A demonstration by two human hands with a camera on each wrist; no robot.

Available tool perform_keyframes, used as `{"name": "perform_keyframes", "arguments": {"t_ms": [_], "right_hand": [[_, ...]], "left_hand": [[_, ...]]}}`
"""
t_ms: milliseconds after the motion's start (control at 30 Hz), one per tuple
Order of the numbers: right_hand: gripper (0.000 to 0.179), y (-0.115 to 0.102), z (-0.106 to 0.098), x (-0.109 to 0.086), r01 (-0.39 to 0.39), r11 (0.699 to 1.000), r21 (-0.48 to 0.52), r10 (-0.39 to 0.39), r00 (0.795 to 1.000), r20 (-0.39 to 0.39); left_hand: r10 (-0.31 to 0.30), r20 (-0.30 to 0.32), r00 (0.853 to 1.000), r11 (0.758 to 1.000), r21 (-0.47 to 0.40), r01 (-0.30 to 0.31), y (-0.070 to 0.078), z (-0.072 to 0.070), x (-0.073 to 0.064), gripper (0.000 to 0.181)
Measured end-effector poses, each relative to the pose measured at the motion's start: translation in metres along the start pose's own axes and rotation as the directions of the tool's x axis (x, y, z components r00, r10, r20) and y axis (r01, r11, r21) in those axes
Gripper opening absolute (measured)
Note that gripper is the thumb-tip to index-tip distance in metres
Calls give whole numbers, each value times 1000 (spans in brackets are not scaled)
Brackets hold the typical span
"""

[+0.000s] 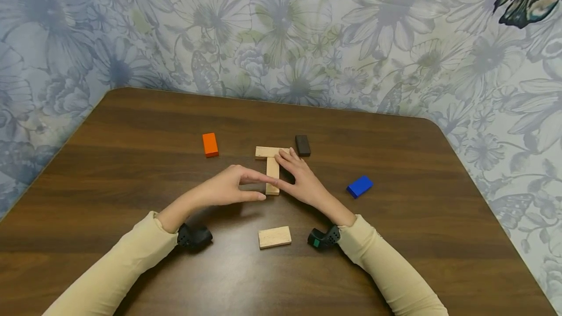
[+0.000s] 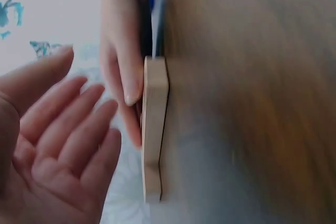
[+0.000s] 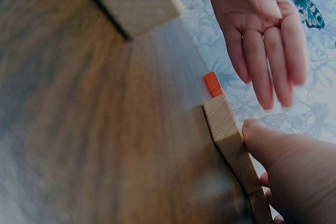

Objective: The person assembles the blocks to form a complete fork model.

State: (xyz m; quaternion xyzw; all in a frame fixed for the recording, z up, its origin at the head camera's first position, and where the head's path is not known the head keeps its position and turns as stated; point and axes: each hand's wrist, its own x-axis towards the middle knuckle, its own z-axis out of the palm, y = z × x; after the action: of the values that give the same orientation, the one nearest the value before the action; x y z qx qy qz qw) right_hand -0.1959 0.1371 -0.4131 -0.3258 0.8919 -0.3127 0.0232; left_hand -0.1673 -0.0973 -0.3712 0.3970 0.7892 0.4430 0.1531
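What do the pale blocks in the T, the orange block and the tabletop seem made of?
Pale blocks: bare wood, apparently unpainted; grain shows up close.
Orange block: perhaps painted wood; the even colour leaves plastic possible.
Tabletop: brown wood-grain surface with a soft sheen, veneer or laminate unclear.

I had an orange block (image 1: 210,145) lying left and a blue block (image 1: 360,187) right on my brown table (image 1: 110,169), below flowered wallpaper (image 1: 303,48).

Cream sleeves (image 1: 118,262); black cameras (image 1: 194,237), perhaps plastic.
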Motion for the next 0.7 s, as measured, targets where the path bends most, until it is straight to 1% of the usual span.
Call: {"name": "perform_keyframes", "arguments": {"t_ms": [33,67,100,133,167,267,333,433,467,533,633,700], "right_hand": [[66,0,0,0,0,1000,-5,0,1000,-2],[66,1,0,0,1,1000,-7,-1,1000,-3],[66,1,1,0,3,1000,-9,-3,1000,-4],[66,1,1,1,6,1000,-11,-6,1000,-3],[66,1,2,1,9,1000,-11,-9,1000,-2],[66,2,2,1,17,1000,-11,-17,1000,1],[66,1,2,1,19,1000,-12,-19,1000,2],[66,1,2,1,22,1000,-17,-22,1000,-6],[66,1,2,1,24,1000,-17,-24,1000,-9],[66,2,1,1,26,1000,-17,-26,1000,-11],[66,2,1,1,27,1000,-13,-27,1000,-7],[66,2,0,1,27,1000,-8,-27,1000,-3]], "left_hand": [[31,53,998,999,-12,-31,1,3,2,45],[60,112,992,998,-31,-57,1,6,4,48],[91,171,981,995,-49,-84,2,9,6,51],[114,230,966,992,-74,-99,2,11,8,55],[134,290,948,989,-98,-110,2,14,10,60],[188,428,884,982,-114,-154,1,20,16,73],[216,490,845,976,-111,-185,1,23,20,79],[253,557,791,965,-93,-243,1,25,26,85],[260,578,773,963,-99,-250,2,25,28,86],[259,620,741,964,-112,-243,3,24,32,89],[256,669,698,964,-121,-238,4,23,36,90],[257,690,676,963,-123,-240,4,22,38,88]]}}
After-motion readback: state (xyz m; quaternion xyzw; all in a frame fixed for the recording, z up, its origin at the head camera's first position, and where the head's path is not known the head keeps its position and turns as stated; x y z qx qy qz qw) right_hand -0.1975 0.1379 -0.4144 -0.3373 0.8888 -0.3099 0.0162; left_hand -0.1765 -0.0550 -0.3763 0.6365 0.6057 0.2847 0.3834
